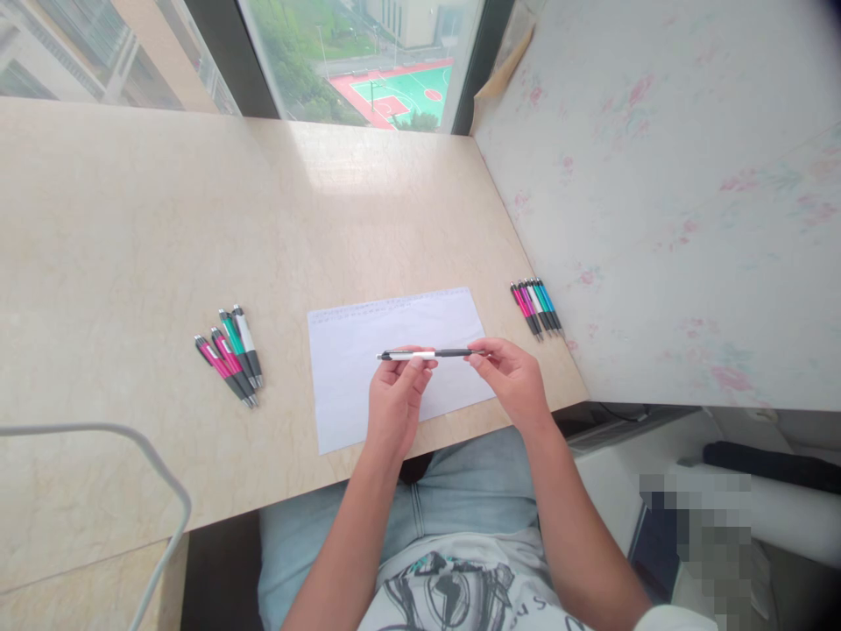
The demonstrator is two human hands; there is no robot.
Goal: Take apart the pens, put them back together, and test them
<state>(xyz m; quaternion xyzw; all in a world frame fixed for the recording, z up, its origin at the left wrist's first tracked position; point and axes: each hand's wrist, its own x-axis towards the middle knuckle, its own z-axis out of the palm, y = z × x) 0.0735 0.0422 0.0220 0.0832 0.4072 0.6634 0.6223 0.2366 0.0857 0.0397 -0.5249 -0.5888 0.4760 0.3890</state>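
Note:
A white pen (pixel 420 355) with a black grip is held level above a sheet of paper (pixel 368 403). My left hand (pixel 398 390) is closed around its white barrel, near the clip end. At the pen's tip end, the fingers of my right hand (pixel 512 377) pinch the black part. The paper lies flat under both hands, with a row of faint marks along its far edge. To the left lies a loose group of pens (pixel 227 355) in pink, green and white. On the right, several pens (pixel 535 308) in pink, purple, white, green and blue lie side by side.
The pale marble-look table (pixel 164 210) reaches to a window (pixel 361 53) at the back. A floral wall (pixel 657 193) borders it on the right, close to the right-hand pens. A white cable (pixel 151 464) loops over the table's lower left.

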